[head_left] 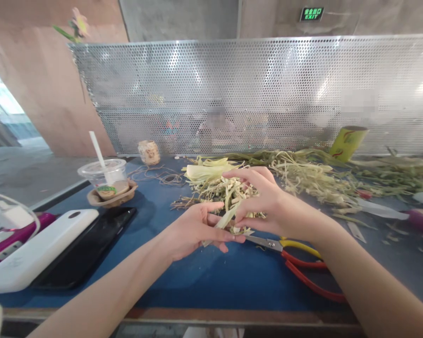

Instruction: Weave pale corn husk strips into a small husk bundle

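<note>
My left hand and my right hand meet over the blue table, both pinching a small bunch of pale green leaf strips. The strips stick up and out between the fingers of the two hands. Behind them lies a pile of cut strips and folded pale leaves. Red and yellow handled scissors lie on the table just under my right wrist, blades pointing toward the hands.
At left lie a white power bank, a black phone, a purple item and a plastic cup with a straw. A twine spool and loose twine, a yellow-green cup, more leaves, a perforated metal screen.
</note>
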Demonstrator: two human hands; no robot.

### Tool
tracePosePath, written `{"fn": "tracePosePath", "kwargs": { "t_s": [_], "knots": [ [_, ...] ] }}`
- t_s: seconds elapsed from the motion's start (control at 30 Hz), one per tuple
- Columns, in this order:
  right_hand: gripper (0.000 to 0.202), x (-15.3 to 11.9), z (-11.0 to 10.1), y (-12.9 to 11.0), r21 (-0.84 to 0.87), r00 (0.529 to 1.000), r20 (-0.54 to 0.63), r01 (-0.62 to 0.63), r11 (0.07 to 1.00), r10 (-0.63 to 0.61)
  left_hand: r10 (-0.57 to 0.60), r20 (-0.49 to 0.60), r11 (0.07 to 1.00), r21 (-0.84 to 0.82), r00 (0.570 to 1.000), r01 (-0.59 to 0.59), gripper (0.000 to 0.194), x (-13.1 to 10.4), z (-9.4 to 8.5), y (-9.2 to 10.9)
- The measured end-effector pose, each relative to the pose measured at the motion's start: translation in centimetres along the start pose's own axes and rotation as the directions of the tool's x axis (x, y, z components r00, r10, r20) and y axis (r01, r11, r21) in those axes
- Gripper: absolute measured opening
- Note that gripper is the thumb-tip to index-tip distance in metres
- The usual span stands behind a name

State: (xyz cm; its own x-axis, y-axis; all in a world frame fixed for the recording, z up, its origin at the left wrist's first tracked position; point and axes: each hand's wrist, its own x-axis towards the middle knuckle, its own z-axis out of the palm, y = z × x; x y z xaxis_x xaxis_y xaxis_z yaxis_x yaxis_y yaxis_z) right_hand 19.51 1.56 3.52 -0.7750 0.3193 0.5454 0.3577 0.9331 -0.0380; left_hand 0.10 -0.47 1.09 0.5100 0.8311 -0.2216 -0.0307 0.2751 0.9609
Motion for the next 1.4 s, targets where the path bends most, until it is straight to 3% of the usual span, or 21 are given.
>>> {"fn": "tracePosePath", "kwargs": {
  "t_s": [0.23, 0.4, 0.57, 0.77, 1.03, 1.4],
  "knots": [
    [0.018, 0.1, 0.0, -0.9, -0.113, 0.999, 0.05, 0.007, 0.994, -0.001, -0.007, -0.013, 1.0, 0.01, 1.0, 0.007, 0.053, 0.1, -0.4, 0.0],
    [0.02, 0.0, -0.1, -1.2, -0.159, 0.993, 0.115, 0.02, 0.987, -0.002, -0.061, -0.05, 0.998, 0.016, 0.997, 0.061, 0.083, 0.2, -0.2, 0.1],
    [0.02, 0.0, 0.0, -1.1, -0.127, 0.984, 0.18, 0.005, 0.992, 0.018, -0.027, -0.056, 0.994, 0.106, 0.998, 0.033, 0.096, 0.1, -0.1, 0.2],
    [0.019, -0.2, 0.5, -0.8, -0.117, 0.988, 0.151, -0.022, 0.993, 0.04, 0.02, -0.04, 0.98, 0.197, 0.999, -0.011, 0.092, 0.1, -0.2, -0.1],
    [0.018, 0.0, 0.2, -1.0, -0.087, 0.971, 0.23, -0.045, 0.995, 0.064, 0.052, -0.034, 0.967, 0.25, 0.998, -0.042, 0.092, 0.0, -0.3, -0.2],
    [0.019, 0.0, 0.1, -1.0, -0.04, 0.96, 0.254, -0.112, 0.993, 0.118, 0.086, 0.008, 0.968, 0.236, 0.996, -0.085, 0.088, -0.1, -0.6, -0.5]
  ]
}}
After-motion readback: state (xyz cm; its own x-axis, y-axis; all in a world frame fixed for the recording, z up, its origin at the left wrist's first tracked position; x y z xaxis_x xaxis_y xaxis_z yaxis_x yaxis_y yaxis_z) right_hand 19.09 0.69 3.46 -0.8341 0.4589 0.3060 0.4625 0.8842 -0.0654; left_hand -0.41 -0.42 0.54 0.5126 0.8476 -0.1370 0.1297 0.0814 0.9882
